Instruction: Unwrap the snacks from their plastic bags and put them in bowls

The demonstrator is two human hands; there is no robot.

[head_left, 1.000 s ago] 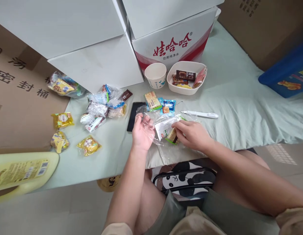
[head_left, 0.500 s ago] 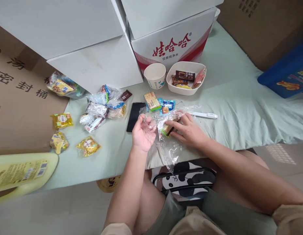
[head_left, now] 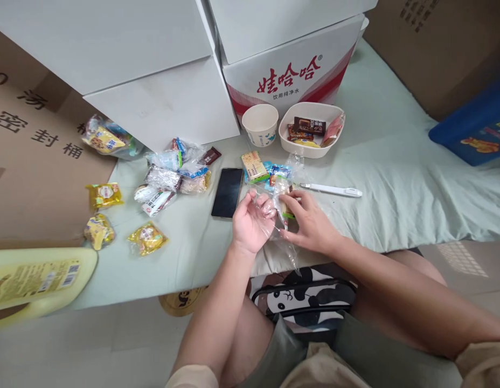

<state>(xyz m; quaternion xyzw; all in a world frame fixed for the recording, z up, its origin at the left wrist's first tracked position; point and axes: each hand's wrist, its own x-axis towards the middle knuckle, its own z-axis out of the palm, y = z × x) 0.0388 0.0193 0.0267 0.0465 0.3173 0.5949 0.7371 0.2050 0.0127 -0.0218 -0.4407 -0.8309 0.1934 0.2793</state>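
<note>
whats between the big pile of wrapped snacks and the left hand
A dark phone lies on the cloth between the pile of wrapped snacks and the left hand, as the head view shows.

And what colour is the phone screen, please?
The phone screen is black, as the head view shows.

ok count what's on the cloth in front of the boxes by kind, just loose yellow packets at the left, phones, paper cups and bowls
Yellow packets: 3
Phone: 1
Paper cup: 1
Bowl: 1
Total: 6
</note>
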